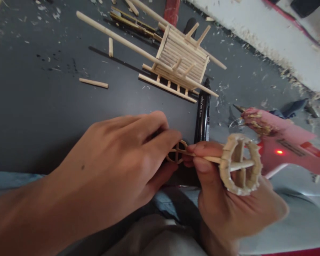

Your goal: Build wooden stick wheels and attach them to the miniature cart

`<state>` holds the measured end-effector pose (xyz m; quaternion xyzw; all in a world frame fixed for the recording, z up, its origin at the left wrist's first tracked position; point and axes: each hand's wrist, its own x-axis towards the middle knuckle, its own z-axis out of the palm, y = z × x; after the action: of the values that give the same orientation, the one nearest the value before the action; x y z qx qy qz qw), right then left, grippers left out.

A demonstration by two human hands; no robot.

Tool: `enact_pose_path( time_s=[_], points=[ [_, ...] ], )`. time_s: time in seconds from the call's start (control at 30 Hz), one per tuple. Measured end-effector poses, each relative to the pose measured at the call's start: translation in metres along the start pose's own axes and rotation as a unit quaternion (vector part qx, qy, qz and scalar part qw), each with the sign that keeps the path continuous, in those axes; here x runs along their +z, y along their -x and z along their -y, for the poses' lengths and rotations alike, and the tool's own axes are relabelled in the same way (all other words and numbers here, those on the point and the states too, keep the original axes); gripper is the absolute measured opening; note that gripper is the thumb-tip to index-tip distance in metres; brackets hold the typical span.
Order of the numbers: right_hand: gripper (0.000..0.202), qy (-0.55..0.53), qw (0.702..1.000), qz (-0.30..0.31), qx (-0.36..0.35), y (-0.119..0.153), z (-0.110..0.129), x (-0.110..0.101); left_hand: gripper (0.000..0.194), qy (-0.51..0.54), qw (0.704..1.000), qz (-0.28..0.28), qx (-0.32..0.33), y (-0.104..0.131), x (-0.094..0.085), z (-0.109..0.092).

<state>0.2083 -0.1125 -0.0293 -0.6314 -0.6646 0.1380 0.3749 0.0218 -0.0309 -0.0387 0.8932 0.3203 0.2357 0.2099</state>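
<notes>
Between my two hands is a wooden axle (212,159) with a small spoked wheel at either end. My right hand (229,209) pinches the axle between thumb and fingers. The nearer wooden wheel (225,177), rough-edged with crossed spokes, sticks out in front of that hand. My left hand (128,156) has its fingers closed on the farther wheel (177,151), which is partly hidden behind them. Beyond the hands stands a miniature wooden cart body (185,53) made of thin sticks, with two long shafts and several short upright pegs.
A black marker (203,113) lies just beyond my hands. At the right is a pink glue gun (285,138) with a lit red light, near dark-handled pliers (293,108). Loose sticks (94,83), a brass-coloured tool (134,25) and wood shavings are scattered on the grey table (56,110).
</notes>
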Motion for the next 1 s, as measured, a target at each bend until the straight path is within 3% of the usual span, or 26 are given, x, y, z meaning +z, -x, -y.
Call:
enact_pose_path(
  time_s=[0.13,0.53,0.7,1.0],
  points=[
    [0.014,0.026,0.999,-0.035,-0.009,-0.002,0.001,0.000,0.023,-0.002,1.000,0.005,0.002,0.000,0.000,0.000],
    [0.012,0.023,0.999,-0.031,-0.010,-0.002,0.000,0.001,0.016,-0.020,1.000,0.014,0.005,-0.001,0.000,-0.001],
    [0.015,0.003,0.997,-0.073,0.002,0.001,0.002,0.010,0.017,-0.017,1.000,0.012,0.006,0.000,-0.002,0.000],
    [0.018,-0.006,0.997,-0.073,-0.002,-0.001,0.002,0.013,0.016,-0.019,1.000,0.022,-0.001,-0.001,-0.004,-0.001]
  ],
)
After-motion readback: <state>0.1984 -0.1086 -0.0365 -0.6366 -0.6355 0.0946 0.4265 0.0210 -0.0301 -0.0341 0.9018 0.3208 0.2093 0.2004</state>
